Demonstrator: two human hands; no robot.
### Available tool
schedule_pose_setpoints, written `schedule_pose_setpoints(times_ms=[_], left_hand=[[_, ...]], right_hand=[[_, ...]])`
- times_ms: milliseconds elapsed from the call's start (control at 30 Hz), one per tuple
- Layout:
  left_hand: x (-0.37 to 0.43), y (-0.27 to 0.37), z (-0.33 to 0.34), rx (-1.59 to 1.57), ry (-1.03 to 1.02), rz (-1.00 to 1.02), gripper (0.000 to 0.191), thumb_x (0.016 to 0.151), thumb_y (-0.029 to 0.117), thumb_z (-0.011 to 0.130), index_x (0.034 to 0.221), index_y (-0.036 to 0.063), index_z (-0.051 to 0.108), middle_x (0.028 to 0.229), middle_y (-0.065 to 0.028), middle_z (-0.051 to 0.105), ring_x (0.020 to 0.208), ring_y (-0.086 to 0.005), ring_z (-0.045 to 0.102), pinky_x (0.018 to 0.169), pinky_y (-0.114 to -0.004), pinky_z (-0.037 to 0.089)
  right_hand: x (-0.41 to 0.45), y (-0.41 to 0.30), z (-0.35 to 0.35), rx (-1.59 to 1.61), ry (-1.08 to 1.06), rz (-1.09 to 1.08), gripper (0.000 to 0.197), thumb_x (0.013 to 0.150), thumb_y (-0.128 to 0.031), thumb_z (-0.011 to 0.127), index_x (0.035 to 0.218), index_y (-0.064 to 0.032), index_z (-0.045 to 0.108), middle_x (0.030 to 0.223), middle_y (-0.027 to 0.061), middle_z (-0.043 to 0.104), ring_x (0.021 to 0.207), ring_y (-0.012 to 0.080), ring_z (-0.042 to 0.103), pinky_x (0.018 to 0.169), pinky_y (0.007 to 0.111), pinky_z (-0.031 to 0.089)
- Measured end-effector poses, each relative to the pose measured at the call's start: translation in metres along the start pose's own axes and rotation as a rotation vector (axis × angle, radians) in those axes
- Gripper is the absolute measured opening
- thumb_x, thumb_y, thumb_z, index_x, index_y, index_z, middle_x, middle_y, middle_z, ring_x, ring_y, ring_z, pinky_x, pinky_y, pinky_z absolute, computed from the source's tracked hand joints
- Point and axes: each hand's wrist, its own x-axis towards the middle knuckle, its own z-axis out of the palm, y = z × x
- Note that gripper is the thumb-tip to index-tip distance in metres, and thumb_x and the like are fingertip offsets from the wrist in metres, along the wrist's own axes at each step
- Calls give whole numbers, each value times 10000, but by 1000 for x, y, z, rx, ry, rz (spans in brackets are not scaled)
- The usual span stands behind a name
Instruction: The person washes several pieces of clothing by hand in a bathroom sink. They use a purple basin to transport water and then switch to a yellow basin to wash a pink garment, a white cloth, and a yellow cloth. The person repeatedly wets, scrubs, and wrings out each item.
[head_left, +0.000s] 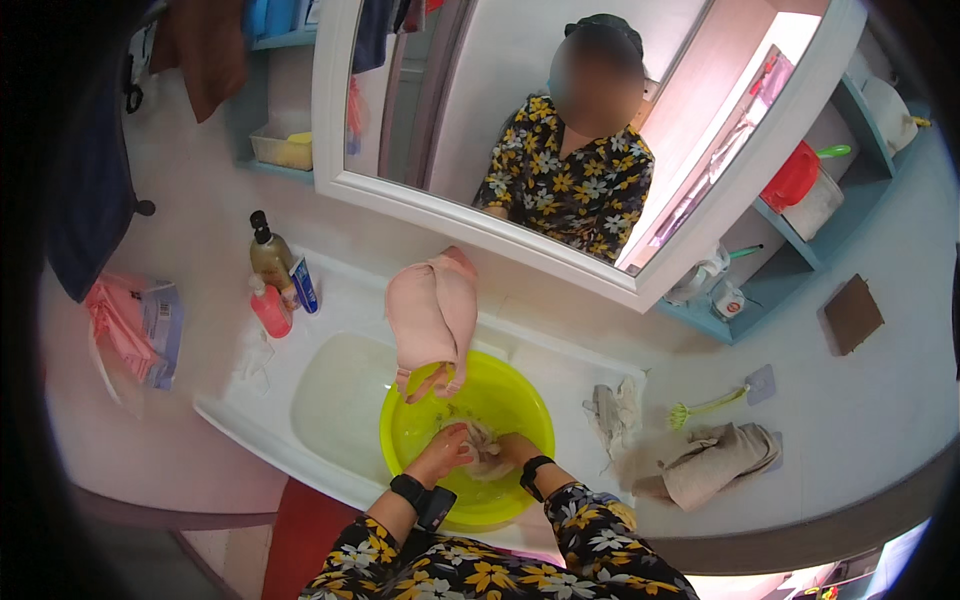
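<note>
A lime-yellow plastic basin (538, 390) with water in it stands on the right part of the white washbasin (337, 390). Inside it my left hand (450, 448) and my right hand (516, 451) grip a wet, bunched pale cloth (484, 454) from either side. Just beyond my hands, a pink bra (431, 307) is draped over the back of the washbasin, its straps hanging over the basin's far rim. What holds the bra up is hidden beneath it.
A pump bottle (268, 259), a pink soap dispenser (270, 307) and a blue tube (304, 285) stand at the back left. Crumpled pale cloth (615, 412) lies to the right, near a hanging beige towel (716, 461). A white-framed mirror cabinet (480, 225) overhangs the washbasin.
</note>
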Motion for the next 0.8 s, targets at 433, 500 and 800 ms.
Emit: schedule_pose_setpoints(times_ms=[433, 500, 800], left_hand=[[4, 35, 39, 880, -157, 453, 871, 557, 158, 772, 1246, -2, 264, 1161, -119, 440, 1047, -200, 444, 896, -287, 347], [-8, 37, 51, 799, -191, 480, 831, 568, 142, 764, 1234, -1, 288, 1146, -98, 453, 1031, -181, 451, 884, -282, 355], [-16, 45, 40, 396, -179, 263, 494, 668, -2, 627, 1128, 6, 446, 1013, -33, 548, 928, -129, 513, 820, -248, 390]], right_hand=[[-113, -107, -159, 582, 496, -541, 257, 701, -102, 595, 932, -2, 545, 763, 91, 594, 694, 126, 539, 635, 255, 431], [-121, -108, -166, 771, 465, -531, 237, 713, -112, 593, 920, -6, 548, 764, 60, 589, 707, 101, 525, 645, 246, 426], [-133, -62, -159, 1064, 668, -386, 202, 731, -93, 580, 911, -4, 550, 798, 16, 563, 728, 85, 506, 668, 230, 417]])
